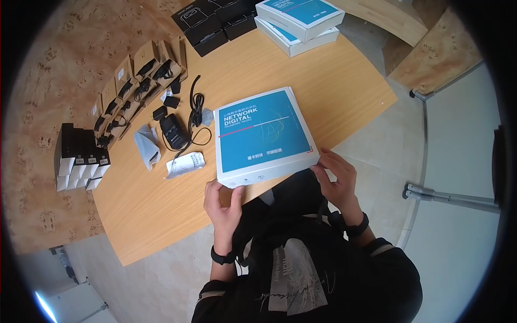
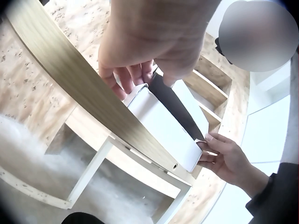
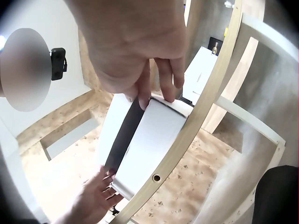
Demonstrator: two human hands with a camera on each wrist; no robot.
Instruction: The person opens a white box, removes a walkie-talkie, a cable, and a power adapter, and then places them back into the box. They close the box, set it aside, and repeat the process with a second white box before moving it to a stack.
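A white radio box (image 1: 264, 132) with a blue top printed "NETWORK DIGITAL TRUNKING RADIO" lies at the table's near edge. My left hand (image 1: 222, 207) grips its near left corner, thumb toward the front and fingers at the side. At the near right corner, my right hand (image 1: 339, 180) holds on the same way. Seen from the left wrist, the box's white front (image 2: 163, 123) has a long dark strip (image 2: 180, 107) beside it, running between the two hands under the lid's edge. In the right wrist view that dark strip (image 3: 125, 135) also shows.
Left of the box lie a black handheld radio (image 1: 173, 132), a coiled cable (image 1: 197, 105), a grey pouch (image 1: 146, 145) and a white packet (image 1: 186, 164). Opened brown cartons (image 1: 126, 81) line the left edge. Black boxes (image 1: 215, 21) and stacked blue-white boxes (image 1: 299, 27) stand behind.
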